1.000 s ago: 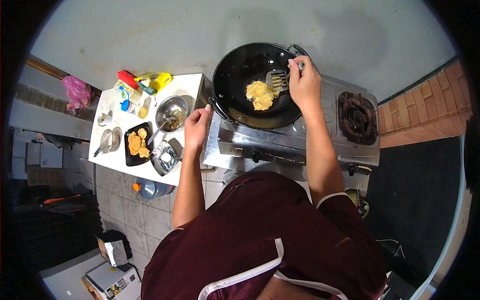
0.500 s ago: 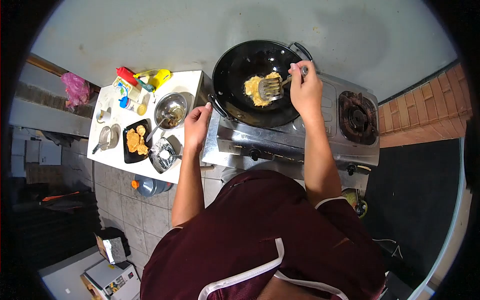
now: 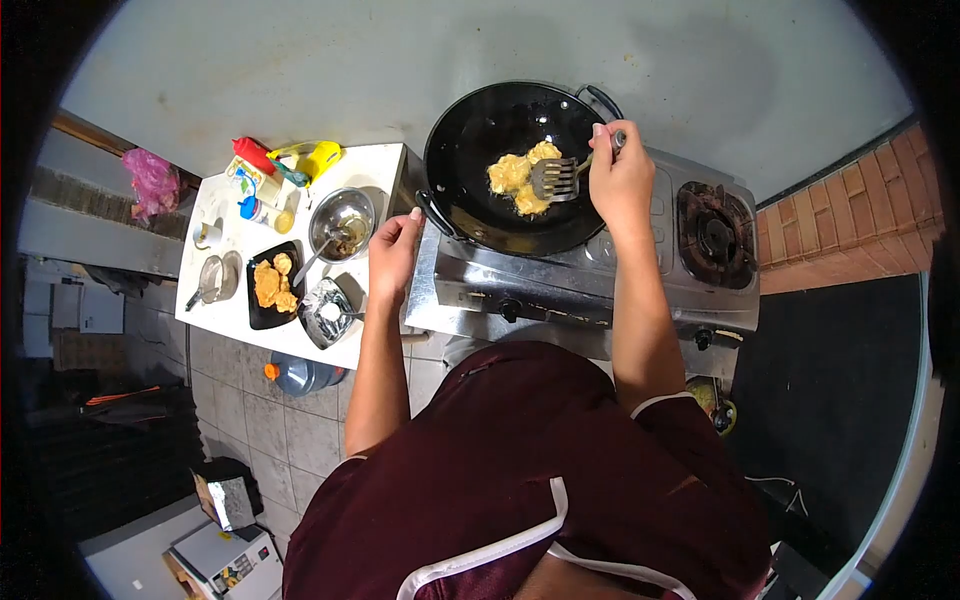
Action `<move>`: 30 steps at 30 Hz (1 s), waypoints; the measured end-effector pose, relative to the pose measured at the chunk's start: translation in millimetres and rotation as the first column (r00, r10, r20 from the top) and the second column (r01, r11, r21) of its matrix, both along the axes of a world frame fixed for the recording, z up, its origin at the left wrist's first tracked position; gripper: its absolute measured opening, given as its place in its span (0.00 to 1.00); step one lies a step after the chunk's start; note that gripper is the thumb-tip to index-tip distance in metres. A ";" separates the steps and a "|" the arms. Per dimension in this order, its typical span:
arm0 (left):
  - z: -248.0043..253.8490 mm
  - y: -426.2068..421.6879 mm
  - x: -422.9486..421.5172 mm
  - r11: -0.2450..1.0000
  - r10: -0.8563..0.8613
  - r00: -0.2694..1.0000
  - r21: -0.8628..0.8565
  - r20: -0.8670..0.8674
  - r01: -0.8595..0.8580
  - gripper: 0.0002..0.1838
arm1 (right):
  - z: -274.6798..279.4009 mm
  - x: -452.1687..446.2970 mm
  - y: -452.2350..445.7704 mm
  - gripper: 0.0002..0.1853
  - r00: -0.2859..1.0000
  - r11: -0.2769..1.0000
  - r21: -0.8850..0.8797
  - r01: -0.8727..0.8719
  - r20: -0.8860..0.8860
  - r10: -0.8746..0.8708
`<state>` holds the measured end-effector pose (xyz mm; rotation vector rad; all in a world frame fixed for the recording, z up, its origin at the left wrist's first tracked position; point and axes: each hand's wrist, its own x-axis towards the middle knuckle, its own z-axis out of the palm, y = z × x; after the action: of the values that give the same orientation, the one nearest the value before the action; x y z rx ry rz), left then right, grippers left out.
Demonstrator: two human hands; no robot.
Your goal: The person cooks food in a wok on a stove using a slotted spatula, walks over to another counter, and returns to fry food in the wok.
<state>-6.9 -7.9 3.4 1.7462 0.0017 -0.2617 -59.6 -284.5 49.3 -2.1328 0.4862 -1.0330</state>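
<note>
A black wok (image 3: 480,120) sits on the gas stove, with golden fritters (image 3: 515,175) frying in its middle. My right hand (image 3: 622,185) is closed round the handle of a slotted metal spatula (image 3: 555,181). The spatula's head lies at the right side of the fritters, partly over them. At the wok's left side, my left hand (image 3: 393,250) pinches the wok handle (image 3: 436,215) with its fingertips; part of the grip is hidden.
Left of the stove, a white table (image 3: 225,300) bears a black plate of fried pieces (image 3: 270,285), a steel bowl (image 3: 342,215), a foil-lined dish (image 3: 325,312), a glass jar (image 3: 212,278) and bottles. A second burner (image 3: 716,235) is at right. A water jug (image 3: 300,373) lies below the table.
My right hand has drawn the spatula a little to the right, so more of the fritters shows. My left hand stays at the wok handle.
</note>
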 end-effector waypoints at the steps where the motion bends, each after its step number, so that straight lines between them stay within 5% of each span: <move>1: -1.2 0.9 0.5 1.000 -0.007 1.000 -0.012 -0.001 0.007 0.15 | 0.1 0.1 -0.2 0.10 1.000 1.000 -0.011 0.001 -0.016 -0.001; 8: -5.4 3.2 2.6 1.000 -0.017 1.000 -0.020 -0.010 0.017 0.14 | -1.9 5.8 4.2 0.09 0.986 0.999 0.014 0.037 0.165 -0.039; 30: 2.7 12.7 21.6 0.990 -0.094 0.991 -0.116 -0.095 0.083 0.14 | 14.7 33.9 41.2 0.09 0.996 0.983 -0.164 -0.082 0.010 0.085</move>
<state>14.7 4.8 6.2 1.6228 -0.0177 -0.4067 -25.7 -243.2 64.0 -2.2657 0.3105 -1.0744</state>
